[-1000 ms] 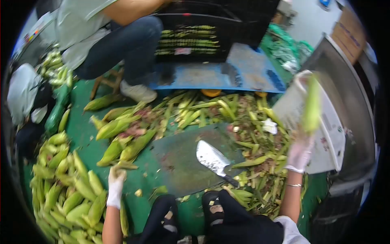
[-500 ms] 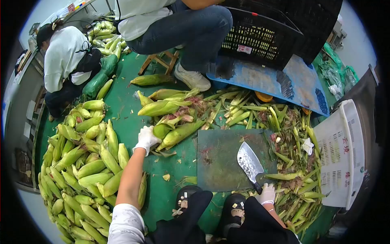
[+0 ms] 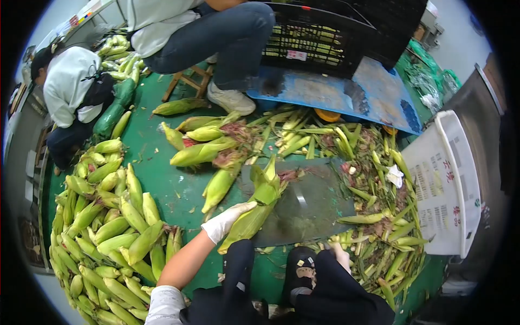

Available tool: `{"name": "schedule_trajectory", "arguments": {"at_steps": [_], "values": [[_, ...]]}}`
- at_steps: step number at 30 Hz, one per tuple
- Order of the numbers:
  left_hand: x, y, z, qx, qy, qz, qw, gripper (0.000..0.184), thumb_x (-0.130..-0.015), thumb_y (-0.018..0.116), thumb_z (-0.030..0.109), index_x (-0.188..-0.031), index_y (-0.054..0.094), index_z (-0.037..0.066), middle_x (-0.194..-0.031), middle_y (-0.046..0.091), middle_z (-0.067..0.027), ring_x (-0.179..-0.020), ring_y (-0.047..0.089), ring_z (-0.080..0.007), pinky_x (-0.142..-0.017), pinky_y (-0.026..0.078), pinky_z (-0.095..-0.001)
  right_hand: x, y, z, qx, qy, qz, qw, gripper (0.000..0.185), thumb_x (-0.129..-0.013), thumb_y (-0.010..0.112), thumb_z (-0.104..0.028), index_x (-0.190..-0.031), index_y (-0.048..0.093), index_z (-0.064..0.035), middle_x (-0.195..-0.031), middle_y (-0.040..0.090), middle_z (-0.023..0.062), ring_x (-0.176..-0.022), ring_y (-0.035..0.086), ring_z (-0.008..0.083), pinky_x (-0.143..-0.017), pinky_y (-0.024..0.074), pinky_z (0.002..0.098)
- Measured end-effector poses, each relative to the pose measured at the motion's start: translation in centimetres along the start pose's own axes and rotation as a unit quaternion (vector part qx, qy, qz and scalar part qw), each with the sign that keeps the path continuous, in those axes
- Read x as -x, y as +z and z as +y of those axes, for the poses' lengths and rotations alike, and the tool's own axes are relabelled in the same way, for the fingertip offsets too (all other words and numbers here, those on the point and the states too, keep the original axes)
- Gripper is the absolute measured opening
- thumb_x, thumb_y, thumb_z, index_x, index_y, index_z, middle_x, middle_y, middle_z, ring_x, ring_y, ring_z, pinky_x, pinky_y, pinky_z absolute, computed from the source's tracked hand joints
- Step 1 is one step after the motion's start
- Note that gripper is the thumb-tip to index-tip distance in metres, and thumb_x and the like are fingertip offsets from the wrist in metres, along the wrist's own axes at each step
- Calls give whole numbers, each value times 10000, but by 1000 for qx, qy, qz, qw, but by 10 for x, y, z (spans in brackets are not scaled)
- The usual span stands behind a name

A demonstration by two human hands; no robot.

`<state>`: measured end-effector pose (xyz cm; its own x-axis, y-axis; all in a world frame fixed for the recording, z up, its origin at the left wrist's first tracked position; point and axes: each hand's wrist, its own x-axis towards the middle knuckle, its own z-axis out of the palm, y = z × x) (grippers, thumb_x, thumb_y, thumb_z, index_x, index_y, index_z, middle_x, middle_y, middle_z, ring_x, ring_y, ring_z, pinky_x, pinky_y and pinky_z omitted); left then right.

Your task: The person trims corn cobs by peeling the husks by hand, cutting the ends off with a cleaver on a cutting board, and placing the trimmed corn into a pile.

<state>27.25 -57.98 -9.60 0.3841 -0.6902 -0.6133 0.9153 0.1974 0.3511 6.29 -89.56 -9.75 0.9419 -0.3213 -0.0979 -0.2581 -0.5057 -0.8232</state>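
My left hand (image 3: 230, 221), in a white glove, grips an unhusked ear of corn (image 3: 254, 208) by its side. The ear is tilted, its silk end over the left part of a dark cutting board (image 3: 325, 216). Of my right hand (image 3: 340, 254), only a part near the wrist shows beside my knee; its fingers are hidden, and I cannot tell what they hold. The cleaver is not visible on the board. Beyond my left hand lies a small group of unhusked corn ears (image 3: 203, 151).
A large heap of corn (image 3: 114, 233) lies at left, husk scraps (image 3: 379, 244) at right. A white crate (image 3: 441, 184), blue board (image 3: 303, 89) and black crate (image 3: 309, 40) stand around. One person (image 3: 216, 49) sits ahead; another (image 3: 73, 86) crouches at far left.
My left hand has brought a corn ear from the group right and nearer, to the board. The cleaver has left its place on the board. My right hand has become mostly hidden.
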Motion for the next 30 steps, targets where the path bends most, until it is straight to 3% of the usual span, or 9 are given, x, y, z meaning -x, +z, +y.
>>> {"name": "schedule_trajectory", "arguments": {"at_steps": [3, 4, 7, 11, 14, 15, 18, 24, 30], "values": [[-42, -1, -13, -393, 95, 147, 903, 537, -820, 735, 129, -1291, 497, 28, -1158, 645, -115, -993, 630, -185, -888, 500, -314, -24, 17, -57, 82, -117, -60, 988, 247, -782, 702, -233, -948, 582, -93, -682, 625, 85, -584, 644, 241, -498, 482, 320], [-69, -36, -19, -538, 97, 64, 835, 589, -858, 688, 158, -1373, 427, 38, -1249, 605, -120, -1120, 582, -219, -981, 454, -343, -36, 22, -70, 96, -205, -63, 972, 252, -783, 699, -256, -941, 575, -104, -709, 634, 86, -605, 650, 272, -496, 491, 342], [-64, -9, -14, -604, 64, 124, 785, 727, -814, 700, 274, -1406, 366, 17, -1279, 576, -164, -1146, 576, -262, -987, 450, -346, -59, 25, -74, 276, -307, -71, 908, 279, -806, 680, -335, -856, 502, -125, -665, 587, 77, -538, 608, 262, -485, 474, 400], [-53, -2, -11, -678, 34, 222, 700, 1004, -681, 744, 502, -1406, 319, -47, -1286, 525, -275, -1137, 582, -372, -949, 478, -373, -69, 38, 5, 414, -82, -49, 905, 292, -833, 653, -369, -867, 502, -121, -678, 616, 91, -561, 636, 275, -496, 488, 411], [-49, 30, -12, -769, 79, 245, 586, 879, -698, 765, 429, -1318, 388, -67, -1189, 579, -250, -1079, 603, -370, -902, 496, -398, -71, 35, 18, 330, -47, -54, 941, 313, -848, 644, -364, -835, 505, -84, -633, 616, 150, -612, 649, 342, -533, 503, 438], [-54, 31, -19, -779, 206, 254, 535, 813, -678, 770, 389, -1244, 407, -68, -1076, 594, -239, -956, 628, -381, -816, 521, -424, -69, 37, 14, 331, -45, -56, 941, 313, -848, 644, -364, -835, 505, -84, -633, 616, 150, -612, 649, 342, -533, 503, 438], [-81, 44, -21, -811, 172, 298, 473, 753, -670, 773, 373, -1196, 431, -43, -1055, 587, -253, -917, 635, -379, -792, 528, -423, -84, 35, -18, 158, 28, -34, 986, 336, -861, 653, -358, -799, 522, -55, -611, 593, 183, -599, 636, 368, -525, 480, 443], [-92, 39, -6, -802, 148, 276, 509, 625, -680, 775, 386, -1076, 477, 6, -987, 625, -225, -924, 650, -359, -789, 531, -419, -103, 21, -104, -36, -170, 116, 978, 237, -841, 717, -157, -803, 513, -41, -563, 521, 136, -446, 498, 247, -457, 410, 327], [-78, 45, 19, -806, 121, 254, 521, 651, -667, 783, 414, -1109, 495, 32, -1036, 639, -211, -958, 651, -357, -835, 525, -399, -82, 57, 11, 95, 164, -76, 979, 353, -843, 619, -363, -798, 658, -15, -735, 624, 259, -752, 634, 414, -682, 481, 467]]}}
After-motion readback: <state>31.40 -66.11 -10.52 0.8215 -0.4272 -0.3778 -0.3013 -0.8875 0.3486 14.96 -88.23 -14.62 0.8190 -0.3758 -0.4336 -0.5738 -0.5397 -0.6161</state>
